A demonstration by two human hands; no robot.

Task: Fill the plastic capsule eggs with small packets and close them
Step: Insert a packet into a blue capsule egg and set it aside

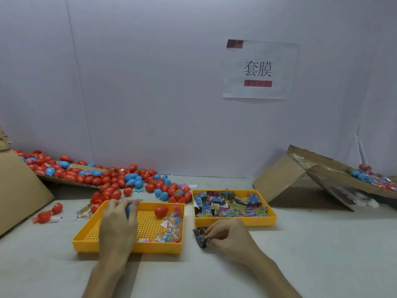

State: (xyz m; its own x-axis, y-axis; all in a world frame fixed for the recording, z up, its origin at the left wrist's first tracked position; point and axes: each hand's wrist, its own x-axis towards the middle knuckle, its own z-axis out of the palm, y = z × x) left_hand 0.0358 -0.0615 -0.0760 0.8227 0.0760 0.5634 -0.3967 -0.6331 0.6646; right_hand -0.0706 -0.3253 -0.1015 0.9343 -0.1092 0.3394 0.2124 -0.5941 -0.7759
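Your right hand (pixel 227 235) pinches a few dark packets (pixel 200 237) on the table, just in front of the right yellow tray (pixel 234 221) of printed packets (print too small to read). Your left hand (pixel 119 222) curls round a blue egg (pixel 128 209) inside the left yellow tray (pixel 150 247), near a red egg (pixel 161 211). Beyond lies a pile of eggs (pixel 120 181). The wall sign (pixel 258 68) reads "套膜".

Probably a packing workshop: wall sign (pixel 260 68), cardboard boxes (pixel 281 177), heaped capsule eggs (pixel 111 181).

Glossy plastic eggs (pixel 111 181), perforated yellow plastic tray (pixel 126 247), matt corrugated cardboard (pixel 279 177).
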